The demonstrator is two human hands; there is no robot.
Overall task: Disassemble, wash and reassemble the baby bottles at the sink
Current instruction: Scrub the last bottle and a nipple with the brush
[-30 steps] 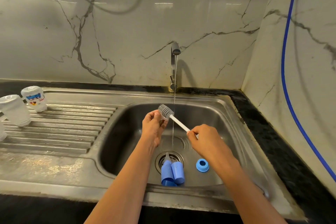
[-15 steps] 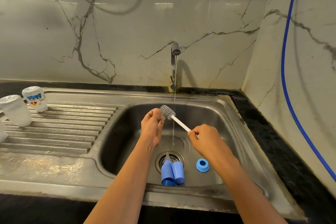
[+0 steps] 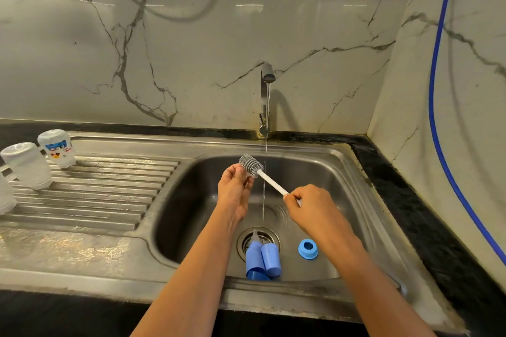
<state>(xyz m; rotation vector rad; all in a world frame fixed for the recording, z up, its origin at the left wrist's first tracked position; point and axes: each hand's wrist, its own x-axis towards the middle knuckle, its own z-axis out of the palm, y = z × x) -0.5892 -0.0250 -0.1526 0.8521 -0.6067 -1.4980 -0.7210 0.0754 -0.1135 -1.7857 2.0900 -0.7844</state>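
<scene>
One stainless steel sink (image 3: pixel 342 161), clear plastic baby bottles (image 3: pixel 27 165) inverted on its drainboard (image 3: pixel 109 186), blue plastic caps (image 3: pixel 262 257) at drain (image 3: pixel 258 236); right hand (image 3: pixel 309 205) pinching grey-bristled white brush (image 3: pixel 250 165), left hand (image 3: pixel 232 191) fingertips at its head, grasp unclear; advisably turned under the stream (image 3: pixel 265 145).

**Sink basin** (image 3: pixel 189 208): bare steel left of the drain (image 3: pixel 273 238). Obstacles: two blue caps (image 3: pixel 262 257) over the drain, blue ring (image 3: pixel 308 248) just right, water stream (image 3: pixel 264 186) and brush (image 3: pixel 272 183) mid-basin. **Drainboard** (image 3: pixel 109 186): inverted bottles (image 3: pixel 56 148) crowd the left end; ribs to their right lie open.
</scene>
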